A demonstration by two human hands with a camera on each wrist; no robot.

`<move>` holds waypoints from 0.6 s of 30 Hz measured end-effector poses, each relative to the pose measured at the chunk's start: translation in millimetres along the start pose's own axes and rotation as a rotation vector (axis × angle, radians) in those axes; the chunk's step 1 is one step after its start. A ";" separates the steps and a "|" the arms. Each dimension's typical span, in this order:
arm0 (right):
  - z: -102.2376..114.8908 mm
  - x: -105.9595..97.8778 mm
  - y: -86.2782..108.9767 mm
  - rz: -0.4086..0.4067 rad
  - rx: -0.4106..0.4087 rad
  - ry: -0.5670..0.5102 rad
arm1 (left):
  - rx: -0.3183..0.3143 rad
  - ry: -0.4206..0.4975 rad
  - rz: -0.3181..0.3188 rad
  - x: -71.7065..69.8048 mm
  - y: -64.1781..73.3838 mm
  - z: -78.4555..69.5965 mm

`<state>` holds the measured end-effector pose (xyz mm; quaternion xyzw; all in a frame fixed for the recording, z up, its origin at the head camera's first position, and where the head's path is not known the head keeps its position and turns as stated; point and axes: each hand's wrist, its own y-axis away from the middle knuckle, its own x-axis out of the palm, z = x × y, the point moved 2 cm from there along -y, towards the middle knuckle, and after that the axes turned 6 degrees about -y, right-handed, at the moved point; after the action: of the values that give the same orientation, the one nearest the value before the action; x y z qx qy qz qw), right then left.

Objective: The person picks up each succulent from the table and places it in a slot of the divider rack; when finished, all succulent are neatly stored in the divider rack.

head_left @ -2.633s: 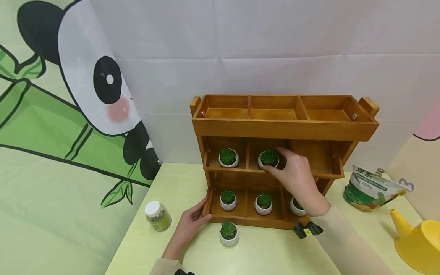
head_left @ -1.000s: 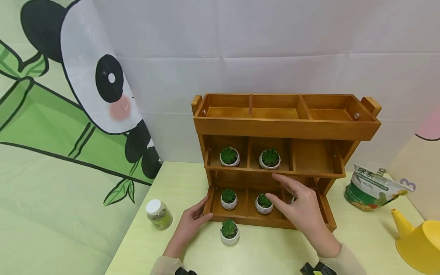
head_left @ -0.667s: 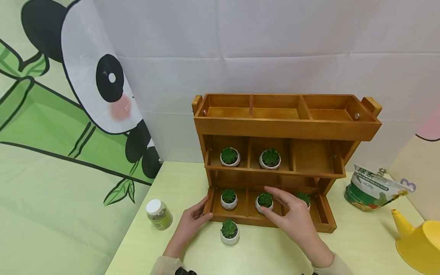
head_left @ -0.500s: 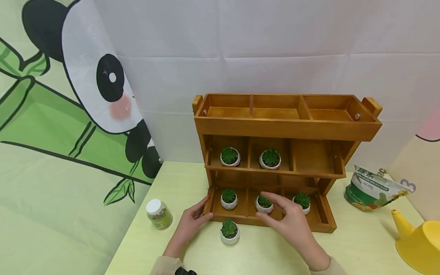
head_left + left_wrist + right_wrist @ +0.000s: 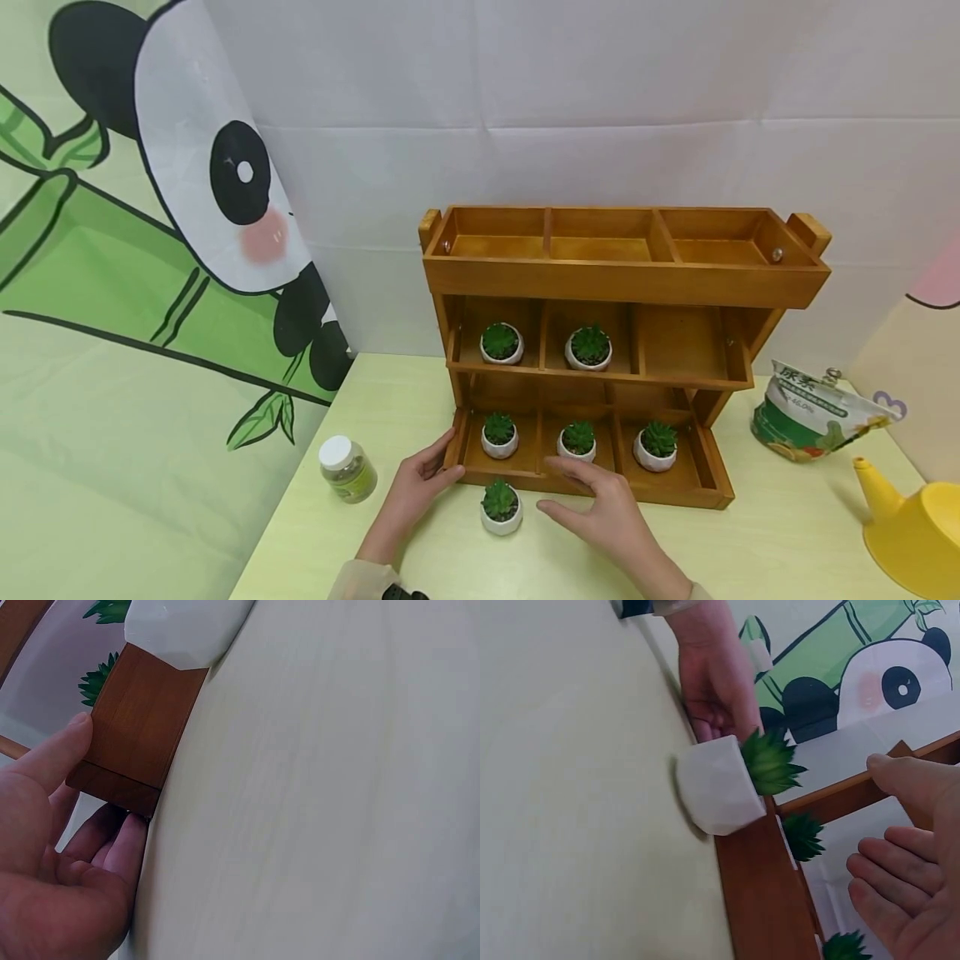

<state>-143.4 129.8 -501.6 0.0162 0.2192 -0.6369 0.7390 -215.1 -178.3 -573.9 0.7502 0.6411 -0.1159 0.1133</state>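
A small potted succulent (image 5: 501, 508) in a white pot stands on the table in front of a three-tier wooden shelf (image 5: 622, 282). My right hand (image 5: 603, 517) hovers just right of that pot, thumb and fingers spread with nothing between them. In the right wrist view the palm and fingers (image 5: 892, 892) also appear apart from the pot (image 5: 720, 787). At the lower tray's left front corner, my left hand (image 5: 412, 492) holds the wood. The left wrist view shows its thumb on the front corner (image 5: 135, 724) and fingers curled against the end.
More succulents sit in all the bottom compartments (image 5: 655, 450) and in the middle tier's left (image 5: 501, 343) and centre ones. To the left stands a white-capped jar (image 5: 347, 469). A clipped bag (image 5: 813, 412) and a yellow watering can (image 5: 915, 533) are at the right.
After letting go of the succulent in the middle tier's centre compartment, my right hand has come down and left, towards the pot on the table. My left hand has stayed at the shelf corner.
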 end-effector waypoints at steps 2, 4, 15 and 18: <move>-4.9 4.9 1.7 0.028 0.005 -0.012 | 0.000 0.001 0.000 0.1 0.3 -0.2; -9.0 9.6 3.3 0.053 0.017 -0.016 | 0.003 0.001 0.001 0.1 0.5 -0.5; -28.0 33.6 9.3 0.143 0.006 -0.002 | 0.008 -0.010 -0.002 0.4 1.2 -3.1; -31.2 39.5 10.2 0.134 -0.006 0.037 | 0.007 -0.010 -0.004 0.8 1.6 -3.7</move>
<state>-139.5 104.2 -546.0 0.0404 0.2333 -0.5850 0.7757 -213.3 -176.7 -570.6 0.7488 0.6415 -0.1221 0.1138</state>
